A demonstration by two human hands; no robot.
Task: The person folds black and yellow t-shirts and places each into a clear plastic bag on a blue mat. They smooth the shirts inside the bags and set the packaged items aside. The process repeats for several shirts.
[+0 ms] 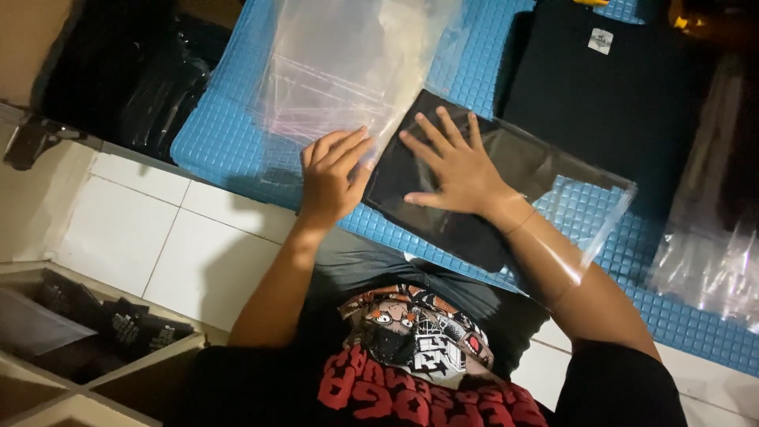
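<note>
A folded black garment (431,207) lies on the blue mat (221,134) inside a clear plastic bag (581,202). My right hand (455,166) is flat on the garment with its fingers spread, and my forearm reaches through the bag's open mouth. At the garment's left edge, my left hand (332,175) presses flat on the end of the bag, fingers apart. A stack of empty clear plastic bags (340,67) lies just beyond my left hand.
A larger folded black garment (601,87) sits at the back right of the mat. More crumpled plastic (708,265) lies at the right. Black bagged items (134,71) are piled at the back left. White floor tiles (142,229) and a divided tray (87,348) are at lower left.
</note>
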